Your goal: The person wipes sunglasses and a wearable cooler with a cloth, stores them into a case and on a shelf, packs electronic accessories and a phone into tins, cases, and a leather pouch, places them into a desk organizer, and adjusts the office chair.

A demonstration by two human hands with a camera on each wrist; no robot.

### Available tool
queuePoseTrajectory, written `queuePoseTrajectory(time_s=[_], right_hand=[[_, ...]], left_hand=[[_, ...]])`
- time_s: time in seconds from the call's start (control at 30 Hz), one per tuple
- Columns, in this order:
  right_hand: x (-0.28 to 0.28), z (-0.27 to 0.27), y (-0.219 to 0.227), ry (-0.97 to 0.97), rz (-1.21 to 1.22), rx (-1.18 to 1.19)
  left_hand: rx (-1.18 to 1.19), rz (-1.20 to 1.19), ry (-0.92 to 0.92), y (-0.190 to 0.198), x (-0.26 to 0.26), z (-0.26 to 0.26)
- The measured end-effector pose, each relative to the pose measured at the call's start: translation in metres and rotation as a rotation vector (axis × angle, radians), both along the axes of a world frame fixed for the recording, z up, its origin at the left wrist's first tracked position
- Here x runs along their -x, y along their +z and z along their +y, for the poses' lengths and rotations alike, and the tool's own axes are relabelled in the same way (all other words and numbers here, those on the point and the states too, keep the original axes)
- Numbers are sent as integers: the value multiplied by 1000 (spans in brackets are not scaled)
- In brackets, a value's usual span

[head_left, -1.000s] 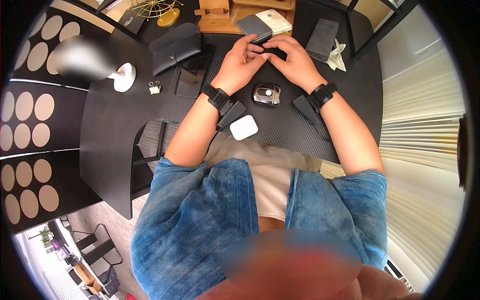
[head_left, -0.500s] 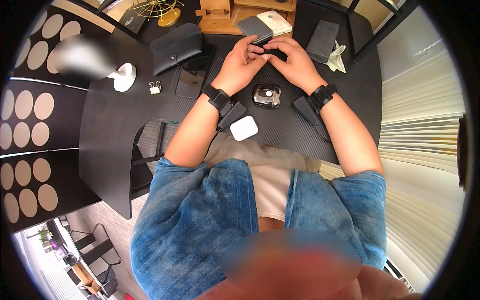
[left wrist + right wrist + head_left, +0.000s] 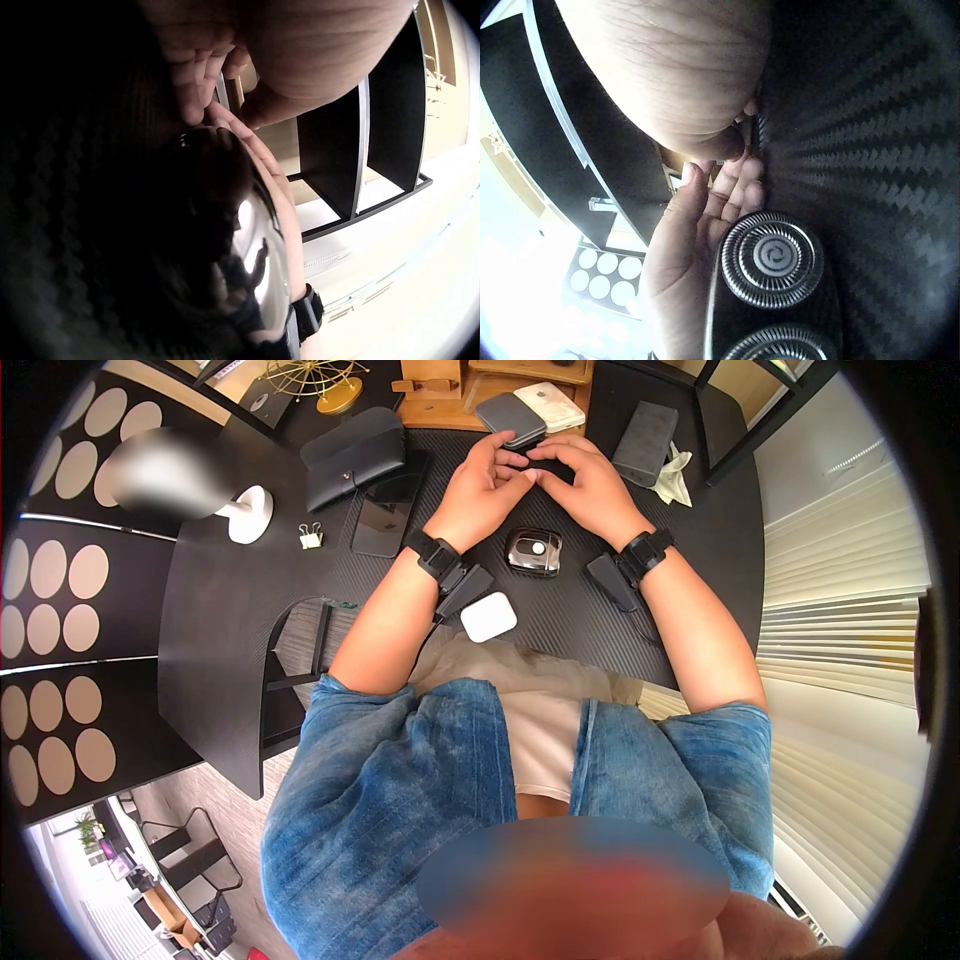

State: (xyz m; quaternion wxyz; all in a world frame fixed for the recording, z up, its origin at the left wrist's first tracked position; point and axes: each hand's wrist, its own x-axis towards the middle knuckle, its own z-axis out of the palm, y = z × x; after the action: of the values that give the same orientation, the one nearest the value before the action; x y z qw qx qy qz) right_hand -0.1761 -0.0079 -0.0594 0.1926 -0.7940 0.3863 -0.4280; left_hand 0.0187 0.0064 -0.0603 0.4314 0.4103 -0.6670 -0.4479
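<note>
Glossy dark, rounded plastic-and-metal shaver [image 3: 533, 551] at 6 o'clock from the fingertips. Probably light, rigid, slick; best gripped round its sides, sparing the ringed heads. Left hand [image 3: 480, 492] and right hand [image 3: 594, 488]: relaxed, fingers loosely bent, empty. No clear change from earlier.

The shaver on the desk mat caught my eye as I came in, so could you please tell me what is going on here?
A person has both arms stretched over the desk mat, the left hand and right hand brought together with thumb tips meeting or nearly so. Neither hand appears to hold anything. The shaver lies untouched between the wrists, with a small white case nearer the person and a phone beyond the left wrist.
</note>
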Motion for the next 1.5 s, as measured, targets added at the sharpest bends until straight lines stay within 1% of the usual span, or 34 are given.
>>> queuePoseTrajectory(time_s=[0.17,0.23,0.37,0.43,0.53,1.5], right_hand=[[0,0,0,1,1,4],[0,-1,0,0,6,18],[0,0,1,1,4,9],[0,1,1,0,6,14],[0,-1,0,4,3,10],[0,1,2,1,4,-3]], left_hand=[[3,-6,8,-2,0,0],[41,55,41,-5,1,-2],[41,60,36,-5,0,-2],[-3,4,2,1,0,0],[2,-11,-4,0,0,-1],[0,-8,-12,-1,1,0]])
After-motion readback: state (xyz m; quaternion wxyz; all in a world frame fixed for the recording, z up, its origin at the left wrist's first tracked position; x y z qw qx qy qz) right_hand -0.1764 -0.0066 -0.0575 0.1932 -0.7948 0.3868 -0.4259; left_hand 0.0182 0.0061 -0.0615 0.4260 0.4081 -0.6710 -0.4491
